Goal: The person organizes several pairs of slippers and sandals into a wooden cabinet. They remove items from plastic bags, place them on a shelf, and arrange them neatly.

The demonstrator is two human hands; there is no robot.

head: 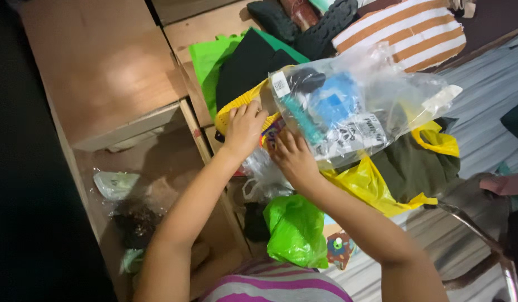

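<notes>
My left hand [245, 126] grips the rim of a yellow basket [236, 106], fingers curled over its ribbed edge, thumb side hidden from me. My right hand [292, 156] sits just beside it, fingers spread flat against the underside of a clear bag [359, 106]; I cannot tell whether the thumb pinches the plastic or the hand only props it. The clear bag lies tilted across the basket's near side, stuffed with a blue item, a teal one, something dark, and a white label at its top left corner.

Beneath the right wrist a yellow bag [371, 184] spreads out, touching the clear bag's lower edge. An olive cloth [415, 165] lies on it to the right. Below my hands a crumpled clear plastic piece [261, 176] hangs, and nearer to me sits a bright green bag [295, 232], just beside my right forearm.

Behind the basket, a black cloth [250, 64] rests on a green cloth [205, 59] on a wooden shelf [191, 31]. Further back are dark shoe soles [320, 25] and an orange-and-white striped cloth [410, 28]. To the left a wooden cabinet [96, 67] stands, and its lower compartment holds a pale plastic bag [114, 184] and dim clutter I cannot make out. A grey striped sheet [488, 84] covers the right side.
</notes>
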